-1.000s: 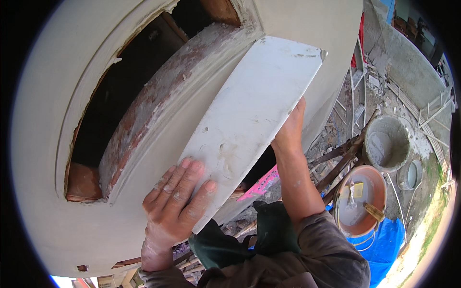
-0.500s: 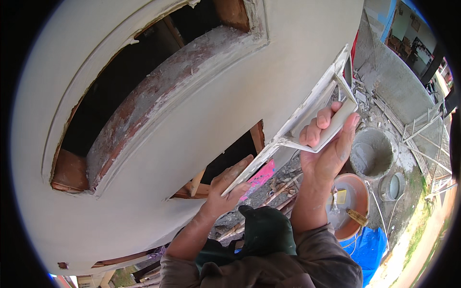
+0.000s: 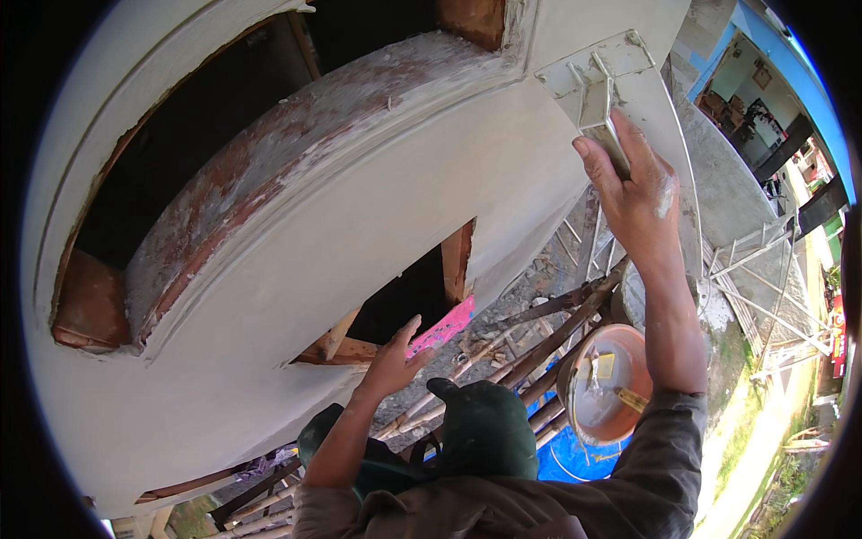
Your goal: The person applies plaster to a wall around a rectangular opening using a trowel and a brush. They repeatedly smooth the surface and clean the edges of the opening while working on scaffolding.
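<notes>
My right hand [image 3: 639,180], raised at the upper right, is wrapped around the handle of a plastering trowel [image 3: 633,76]. Its long pale blade lies close to the curved white wall [image 3: 431,189]; whether it touches cannot be told. Lower down, my left hand [image 3: 391,364] has a pink, speckled flat strip [image 3: 444,327] between thumb and fingers. That hand is near the small square opening [image 3: 409,292] with wooden sides. White smears mark the back of my right hand.
A large arched recess [image 3: 296,144] with a rough ledge cuts into the wall at upper left. Below right stand an orange-brown tub [image 3: 633,422] of wet mix and a grey bucket [image 3: 628,301]. Wooden poles [image 3: 566,337], a blue tarp [image 3: 575,458] and a green cap [image 3: 489,427] show lower down.
The trowel has swung up and right, its blade turning toward the wall. My left hand has come away from the blade's edge and moved slightly left with the pink strip.
</notes>
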`<action>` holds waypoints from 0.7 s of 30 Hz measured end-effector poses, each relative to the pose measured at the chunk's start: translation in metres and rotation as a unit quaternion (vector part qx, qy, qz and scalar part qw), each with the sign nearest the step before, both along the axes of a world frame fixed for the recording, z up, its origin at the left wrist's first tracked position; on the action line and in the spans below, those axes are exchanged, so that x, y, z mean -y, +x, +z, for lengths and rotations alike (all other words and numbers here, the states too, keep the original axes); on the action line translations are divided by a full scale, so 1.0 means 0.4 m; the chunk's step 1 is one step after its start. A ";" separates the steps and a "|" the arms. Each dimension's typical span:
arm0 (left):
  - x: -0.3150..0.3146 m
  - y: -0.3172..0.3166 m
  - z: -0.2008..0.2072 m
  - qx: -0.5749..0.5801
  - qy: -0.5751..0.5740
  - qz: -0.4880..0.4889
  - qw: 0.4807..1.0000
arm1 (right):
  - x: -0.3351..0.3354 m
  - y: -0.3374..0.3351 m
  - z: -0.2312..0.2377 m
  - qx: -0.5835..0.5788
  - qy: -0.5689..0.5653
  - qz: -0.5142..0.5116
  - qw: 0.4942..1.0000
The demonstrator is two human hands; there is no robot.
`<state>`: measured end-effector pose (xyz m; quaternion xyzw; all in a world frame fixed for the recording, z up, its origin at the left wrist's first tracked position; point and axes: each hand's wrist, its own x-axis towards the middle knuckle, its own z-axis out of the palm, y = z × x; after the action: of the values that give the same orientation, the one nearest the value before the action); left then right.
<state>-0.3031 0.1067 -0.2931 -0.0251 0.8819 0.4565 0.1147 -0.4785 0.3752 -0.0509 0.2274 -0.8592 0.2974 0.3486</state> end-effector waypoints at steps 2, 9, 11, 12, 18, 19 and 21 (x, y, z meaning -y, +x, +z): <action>0.015 0.023 -0.033 0.016 0.032 0.026 0.999 | 0.015 0.000 0.006 -0.003 0.027 -0.017 0.999; 0.047 0.057 -0.102 0.015 0.076 0.077 0.994 | 0.041 -0.016 0.007 -0.066 0.044 -0.027 0.997; 0.050 0.059 -0.113 0.011 0.089 0.077 0.993 | 0.043 -0.021 0.003 -0.079 0.051 -0.025 0.995; 0.051 0.060 -0.116 0.011 0.100 0.081 0.992 | 0.044 -0.022 0.002 -0.086 0.055 -0.024 0.994; 0.064 0.061 -0.128 -0.024 0.115 0.085 0.989 | 0.052 -0.026 0.013 -0.071 0.074 -0.039 0.994; 0.067 0.061 -0.128 -0.020 0.115 0.086 0.989 | 0.053 -0.026 0.018 -0.066 0.082 -0.042 0.994; 0.072 0.061 -0.129 -0.020 0.127 0.090 0.988 | 0.055 -0.026 0.031 -0.057 0.098 -0.049 0.992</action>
<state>-0.2788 0.0780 -0.3448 -0.0809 0.8131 0.5736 0.0576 -0.4890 0.3534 -0.0384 0.2350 -0.8730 0.1805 0.3873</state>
